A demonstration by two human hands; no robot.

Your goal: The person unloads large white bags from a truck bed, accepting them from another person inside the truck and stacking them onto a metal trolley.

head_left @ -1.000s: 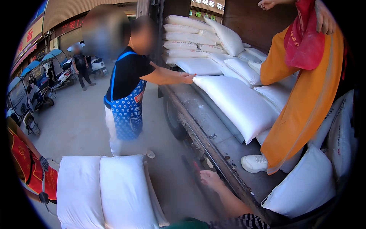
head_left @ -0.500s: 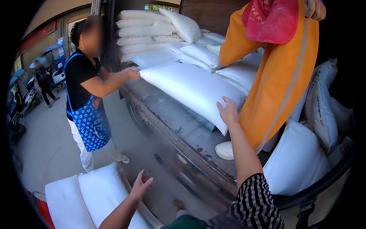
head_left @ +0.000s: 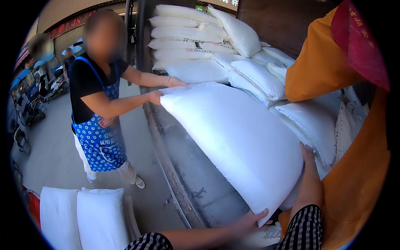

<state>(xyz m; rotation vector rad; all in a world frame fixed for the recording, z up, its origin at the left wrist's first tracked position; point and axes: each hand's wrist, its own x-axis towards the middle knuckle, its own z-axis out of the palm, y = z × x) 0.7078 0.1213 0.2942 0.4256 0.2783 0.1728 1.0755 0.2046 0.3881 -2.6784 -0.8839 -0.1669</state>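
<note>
Moved onto the white sack [head_left: 237, 137], probably heavy, pliant and best corner-held, left hand [head_left: 252, 218] pinches a corner, right hand [head_left: 308, 153] clasps its edge.

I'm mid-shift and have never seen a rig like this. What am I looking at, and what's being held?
No machine here: these are a person's bare hands. The view comes from the left of two fisheye cameras worn on the head, so straight edges bend. The left hand grips the near corner of a plump white sack; the right hand is against its right end. A co-worker in a blue apron holds the far end. More white sacks lie stacked on the cargo bed. Someone in orange trousers is at the right.
</note>
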